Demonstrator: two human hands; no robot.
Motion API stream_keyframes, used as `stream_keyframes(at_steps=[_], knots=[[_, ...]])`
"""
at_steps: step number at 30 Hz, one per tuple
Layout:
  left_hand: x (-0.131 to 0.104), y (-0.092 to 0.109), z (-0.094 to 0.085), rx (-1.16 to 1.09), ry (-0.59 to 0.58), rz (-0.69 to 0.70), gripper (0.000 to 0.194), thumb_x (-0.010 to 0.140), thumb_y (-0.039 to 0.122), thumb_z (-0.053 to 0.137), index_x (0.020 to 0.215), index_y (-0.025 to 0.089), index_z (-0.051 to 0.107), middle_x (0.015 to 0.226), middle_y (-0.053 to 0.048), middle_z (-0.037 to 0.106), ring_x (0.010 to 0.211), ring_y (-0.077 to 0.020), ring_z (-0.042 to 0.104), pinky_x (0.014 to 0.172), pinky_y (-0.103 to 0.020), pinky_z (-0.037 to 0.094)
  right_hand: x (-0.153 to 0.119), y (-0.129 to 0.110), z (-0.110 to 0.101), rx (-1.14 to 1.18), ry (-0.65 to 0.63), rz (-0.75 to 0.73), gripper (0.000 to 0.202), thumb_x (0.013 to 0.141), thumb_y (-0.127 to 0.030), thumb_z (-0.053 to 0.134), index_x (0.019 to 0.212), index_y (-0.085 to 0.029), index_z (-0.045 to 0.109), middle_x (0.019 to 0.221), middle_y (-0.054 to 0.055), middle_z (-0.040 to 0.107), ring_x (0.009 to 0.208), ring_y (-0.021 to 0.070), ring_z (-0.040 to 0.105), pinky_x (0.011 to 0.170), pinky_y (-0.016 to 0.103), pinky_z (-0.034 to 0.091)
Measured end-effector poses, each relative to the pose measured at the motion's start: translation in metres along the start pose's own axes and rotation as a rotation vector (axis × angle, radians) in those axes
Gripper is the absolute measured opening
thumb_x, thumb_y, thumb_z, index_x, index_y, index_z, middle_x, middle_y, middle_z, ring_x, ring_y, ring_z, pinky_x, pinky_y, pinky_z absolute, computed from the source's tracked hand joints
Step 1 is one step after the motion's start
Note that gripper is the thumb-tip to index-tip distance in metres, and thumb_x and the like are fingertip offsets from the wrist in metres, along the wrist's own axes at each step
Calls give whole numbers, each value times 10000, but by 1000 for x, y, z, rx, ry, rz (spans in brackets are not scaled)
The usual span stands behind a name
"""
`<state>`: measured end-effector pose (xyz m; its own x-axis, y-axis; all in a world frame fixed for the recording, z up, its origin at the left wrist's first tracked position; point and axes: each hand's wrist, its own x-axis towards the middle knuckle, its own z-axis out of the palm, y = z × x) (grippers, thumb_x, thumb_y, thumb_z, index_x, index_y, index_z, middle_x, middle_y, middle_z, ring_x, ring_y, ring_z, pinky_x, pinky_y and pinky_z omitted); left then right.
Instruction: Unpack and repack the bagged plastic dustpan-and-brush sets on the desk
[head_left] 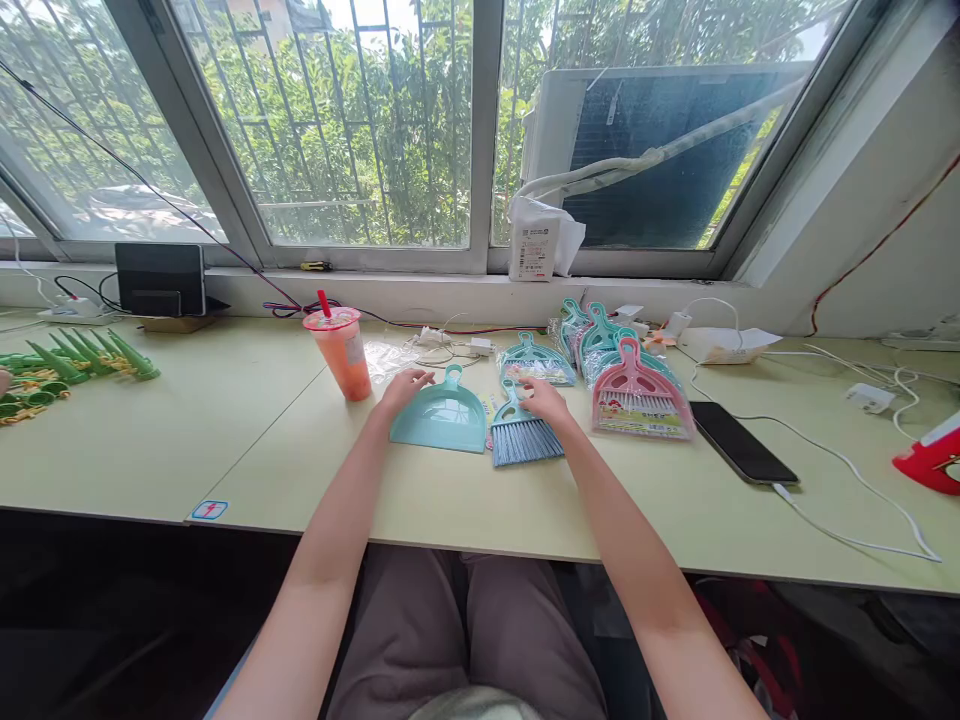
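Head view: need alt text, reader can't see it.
Left hand at a teal dustpan, right hand at a small brush, on a table below windows. A drink cup is on the left, packaged brush sets on the right.

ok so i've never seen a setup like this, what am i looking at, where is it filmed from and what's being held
There is no machine here, just a person's two bare hands. The single picture comes from a camera worn on that person's head, looking forward and down. The left hand is at the upper left edge of a teal dustpan; the right hand is at the top of a small brush. How firmly either is gripped is hard to tell. Also on the table are a drink cup, wrapped sets and a black phone.
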<state>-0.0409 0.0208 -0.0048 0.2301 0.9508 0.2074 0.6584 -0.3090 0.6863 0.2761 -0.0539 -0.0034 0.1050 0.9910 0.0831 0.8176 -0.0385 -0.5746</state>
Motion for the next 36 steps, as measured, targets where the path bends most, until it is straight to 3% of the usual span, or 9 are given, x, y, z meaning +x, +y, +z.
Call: stream_keyframes(at_steps=[5,8,14,17,22,26,29,31,36], knots=[[-2,3,5,1,-82,0,362,652,569,762,764,227,732,1007,-81,723,937,-281,640,805,-345,469,-6,-4,-6,-63,-79,74,340,833,-251,722,1172,-232,749,1278,64,725,1206,264,653,895,304,506],[0,3,6,-50,-79,-16,316,635,498,780,723,214,673,929,-62,681,921,-261,614,786,-325,456,-7,-6,-9,-136,-60,111,254,842,-313,745,1073,-217,789,1207,88,753,1153,281,679,846,310,509],[4,-3,-4,-384,160,-123,264,752,440,658,816,209,549,805,-7,563,778,-178,538,696,-279,408,-6,-3,-16,-138,-114,99,312,798,-245,791,1106,-195,787,1186,107,759,1138,281,686,840,310,508],[4,-6,-8,-549,186,-170,357,733,473,687,964,218,591,900,-27,613,848,-194,577,749,-286,441,-6,-2,-19,-130,-127,103,300,774,-233,808,1070,-185,793,1184,111,759,1133,288,683,851,322,507],[4,-3,-8,-649,164,-195,464,686,483,723,1040,187,667,1078,-79,696,1055,-252,609,928,-332,457,-6,2,-21,136,-161,55,219,687,-184,832,898,-148,790,973,96,785,932,240,714,811,302,508],[2,2,-7,-639,128,-164,495,675,510,733,1038,175,699,1103,-78,720,1094,-266,615,949,-340,462,-8,-2,-24,548,-239,-28,301,636,-337,866,842,-146,756,737,34,717,682,165,644,750,309,503],[0,12,-3,-609,104,-162,500,683,536,744,1025,173,715,1113,-80,728,1095,-267,627,933,-336,475,-11,-17,-15,771,-153,-127,446,620,-508,847,885,-172,724,810,20,707,622,120,570,704,301,503],[-4,24,3,-606,19,-141,509,705,577,735,1006,167,727,1083,-85,738,1066,-267,644,912,-336,488,-16,-31,-4,819,-43,-163,478,654,-568,807,919,-185,702,934,40,714,640,119,574,699,305,511],[-19,63,23,-644,-277,22,574,759,637,720,1089,168,730,1063,-83,744,1021,-260,670,894,-331,505,-31,-55,18,538,272,-237,246,880,-412,654,967,-185,688,1025,96,715,964,228,630,920,380,486]])
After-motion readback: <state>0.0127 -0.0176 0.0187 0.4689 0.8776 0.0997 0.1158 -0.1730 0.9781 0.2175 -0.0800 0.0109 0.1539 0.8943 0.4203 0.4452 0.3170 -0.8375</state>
